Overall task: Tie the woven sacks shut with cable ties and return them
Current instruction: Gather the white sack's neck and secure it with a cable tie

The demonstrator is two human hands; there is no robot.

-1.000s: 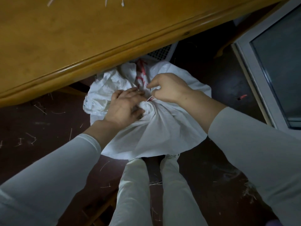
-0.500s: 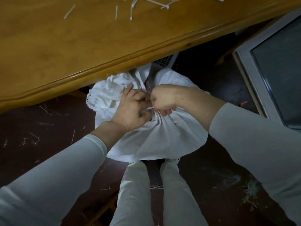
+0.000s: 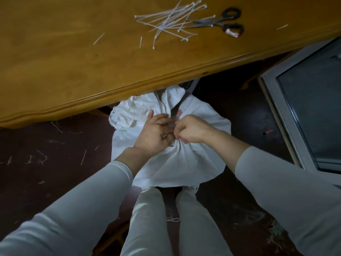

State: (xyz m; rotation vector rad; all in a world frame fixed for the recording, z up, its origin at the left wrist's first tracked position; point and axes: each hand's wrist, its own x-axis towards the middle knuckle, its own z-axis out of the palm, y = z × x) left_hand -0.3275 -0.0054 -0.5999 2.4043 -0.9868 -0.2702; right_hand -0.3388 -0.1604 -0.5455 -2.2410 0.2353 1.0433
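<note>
A white woven sack [image 3: 186, 163] stands on the dark floor in front of my legs, its top gathered into a bunched neck. My left hand [image 3: 156, 134] wraps around that neck from the left. My right hand [image 3: 191, 129] is fisted against the neck from the right, pinching something thin there; the cable tie itself is too hidden to make out. The sack's loose mouth [image 3: 140, 109] fans out behind my hands, partly under the table edge. A pile of white cable ties [image 3: 170, 21] lies on the wooden table [image 3: 73, 67] above.
Black-handled scissors [image 3: 224, 21] lie next to the ties. Cut tie ends are scattered on the table and on the floor at left. A grey framed panel [image 3: 295, 115] leans at the right. A white grille shows under the table behind the sack.
The view has tilted up, bringing the cable ties and scissors into sight. My right hand has closed into a tighter fist at the sack's neck; my left hand stays around it.
</note>
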